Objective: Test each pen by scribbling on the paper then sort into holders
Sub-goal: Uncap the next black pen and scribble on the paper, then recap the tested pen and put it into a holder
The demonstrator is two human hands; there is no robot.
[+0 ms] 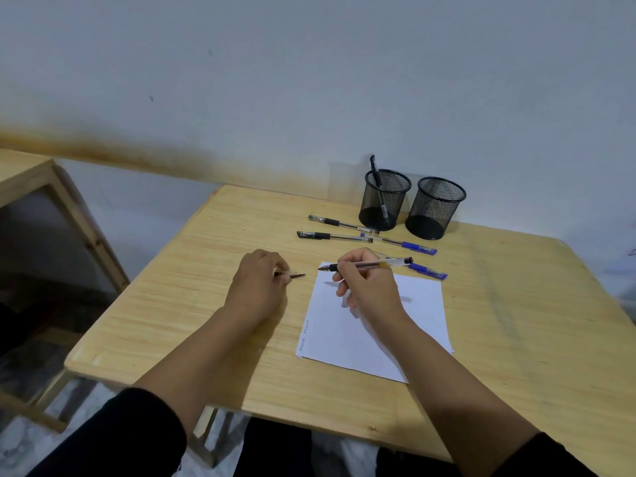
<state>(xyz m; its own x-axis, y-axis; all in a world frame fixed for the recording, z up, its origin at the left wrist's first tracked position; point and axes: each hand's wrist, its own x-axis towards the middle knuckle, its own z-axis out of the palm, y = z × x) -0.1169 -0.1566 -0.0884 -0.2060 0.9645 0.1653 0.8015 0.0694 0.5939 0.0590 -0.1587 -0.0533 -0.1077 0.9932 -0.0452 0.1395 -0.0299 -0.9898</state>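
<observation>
My right hand (366, 285) grips a clear black-ink pen (373, 264), uncapped, lying level with its tip pointing left above the top left corner of the white paper (406, 325). In my left hand (258, 287), just left of that tip, is the pen's black cap (292, 275). Two capped black pens (334, 236) (342, 224) and two blue pens (402, 243) (428, 271) lie on the table beyond the paper. At the back stand two black mesh holders: the left holder (385, 201) has one black pen in it, while the right holder (436, 208) looks empty.
The wooden table (206, 304) stands against a pale wall. A few handwritten words run along the paper's left edge. A second wooden table (24, 177) stands at the far left, across a gap. The table's front edge is close to my lap.
</observation>
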